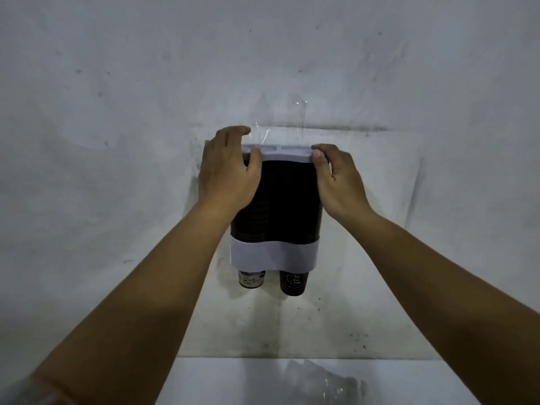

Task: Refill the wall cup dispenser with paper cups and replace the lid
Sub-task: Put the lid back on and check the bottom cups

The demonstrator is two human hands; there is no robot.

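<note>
Plastic lid: flat white lid (280,152) at 12 o'clock on dark twin-tube cup dispenser (287,197).
Grip: left hand (226,171) and right hand (336,173) pinch its ends.
Advice: press both ends down evenly.

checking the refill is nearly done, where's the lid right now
In the head view the lid sits atop the wall dispenser at centre frame, left hand gripping its left end, right hand pinching its right end.
</note>
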